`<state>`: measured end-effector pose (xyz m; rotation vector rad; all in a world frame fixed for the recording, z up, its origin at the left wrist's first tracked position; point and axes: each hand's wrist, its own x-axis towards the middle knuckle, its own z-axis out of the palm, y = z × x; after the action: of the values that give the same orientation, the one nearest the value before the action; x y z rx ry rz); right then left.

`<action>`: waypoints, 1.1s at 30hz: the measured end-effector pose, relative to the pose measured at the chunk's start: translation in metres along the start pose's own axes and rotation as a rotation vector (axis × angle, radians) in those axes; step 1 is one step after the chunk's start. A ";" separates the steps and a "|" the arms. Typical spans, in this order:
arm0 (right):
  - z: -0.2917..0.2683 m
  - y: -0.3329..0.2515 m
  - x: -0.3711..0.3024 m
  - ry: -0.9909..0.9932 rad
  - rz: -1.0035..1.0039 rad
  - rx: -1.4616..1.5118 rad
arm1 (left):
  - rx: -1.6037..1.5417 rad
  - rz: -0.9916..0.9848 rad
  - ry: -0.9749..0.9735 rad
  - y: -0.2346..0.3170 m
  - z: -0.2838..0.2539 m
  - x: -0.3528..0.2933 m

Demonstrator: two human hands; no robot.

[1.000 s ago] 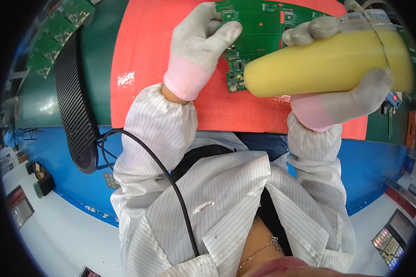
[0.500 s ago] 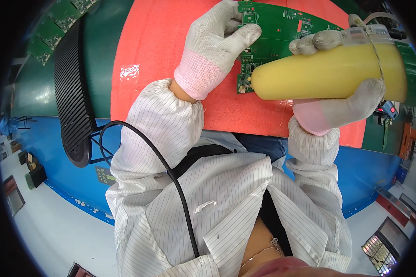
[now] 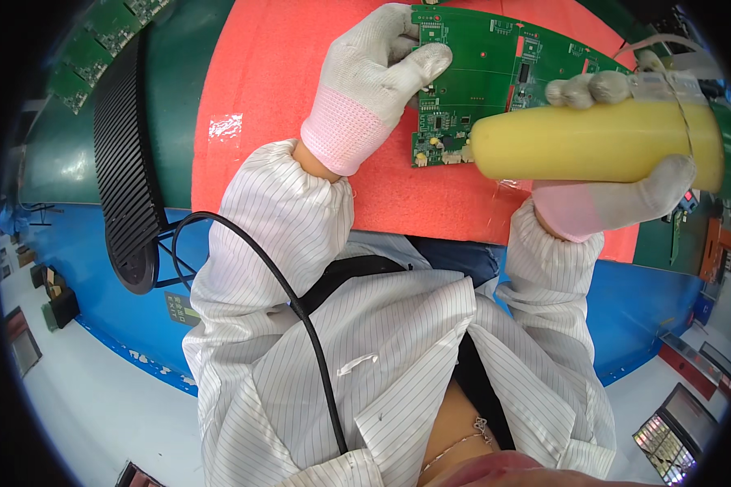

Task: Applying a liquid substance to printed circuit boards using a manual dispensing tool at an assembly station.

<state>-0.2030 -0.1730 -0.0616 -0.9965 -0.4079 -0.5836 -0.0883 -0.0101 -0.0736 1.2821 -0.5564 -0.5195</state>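
Observation:
My left hand [image 3: 379, 77], in a white glove with a pink cuff, pinches the left edge of a green circuit board [image 3: 479, 77]. Its thumb lies on top of the board. Small chips, white connectors and a few yellow blobs show at the board's near left corner. My right hand [image 3: 625, 199], gloved alike, wraps round a thick yellow cylinder [image 3: 581, 144] with a rounded left end. Fingertips show along its far side and the thumb on its near side. That rounded end lies over the board beside the connectors, hiding part of it; whether they touch I cannot tell.
A red-orange foam mat [image 3: 268, 97] covers the green table [image 3: 65, 162] under my hands. To the left stand a black ribbed stool-like seat [image 3: 126, 170] and more green boards [image 3: 85, 57]. A black cable [image 3: 321, 349] loops past my left sleeve.
The yellow cylinder and my right hand have shifted right, uncovering more of the board's near corner and its yellow blobs. My left hand and the board have moved slightly left.

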 end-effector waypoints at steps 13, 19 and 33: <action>-0.001 0.002 -0.008 0.001 -0.013 -0.006 | 0.065 0.047 0.044 0.001 0.003 -0.004; -0.002 0.001 -0.010 -0.022 -0.013 0.068 | 0.195 0.078 0.084 -0.005 0.003 -0.003; -0.006 -0.002 -0.013 0.009 -0.027 -0.002 | 0.148 0.045 0.026 -0.004 -0.002 -0.003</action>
<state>-0.2139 -0.1761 -0.0704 -0.9910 -0.4136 -0.6121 -0.0894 -0.0076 -0.0779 1.4115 -0.6092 -0.4299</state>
